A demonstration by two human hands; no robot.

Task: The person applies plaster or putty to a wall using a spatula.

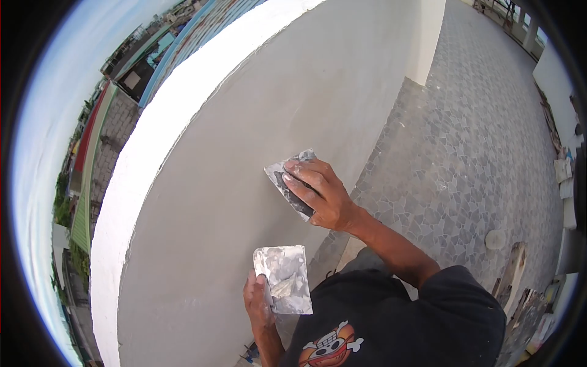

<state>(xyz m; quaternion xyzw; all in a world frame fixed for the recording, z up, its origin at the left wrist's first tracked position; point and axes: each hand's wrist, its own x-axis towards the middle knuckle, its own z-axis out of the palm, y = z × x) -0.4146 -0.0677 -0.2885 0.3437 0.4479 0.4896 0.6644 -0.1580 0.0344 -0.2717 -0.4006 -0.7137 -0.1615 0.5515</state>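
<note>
My right hand (pixel 324 192) is closed round a wide, flat putty scraper (pixel 280 174), its metal blade smeared with pale and dark filler. The blade lies against the grey rendered face of a low wall (pixel 220 153). Lower down, my left hand (pixel 259 301) grips a square metal putty plate (pixel 293 260) by its left edge, the thumb on top. A small lump of pale putty (pixel 284 287) sits on the plate among whitish smears. Whitish residue marks the fingers of both hands.
The wall's white top edge (pixel 131 177) curves along the left, with rooftops (pixel 183 46) beyond it. Stone-patterned floor tiles (pixel 452 153) spread to the right. A white pillar (pixel 428 43) stands at the far end. Wooden boards (pixel 512 269) lie at the lower right.
</note>
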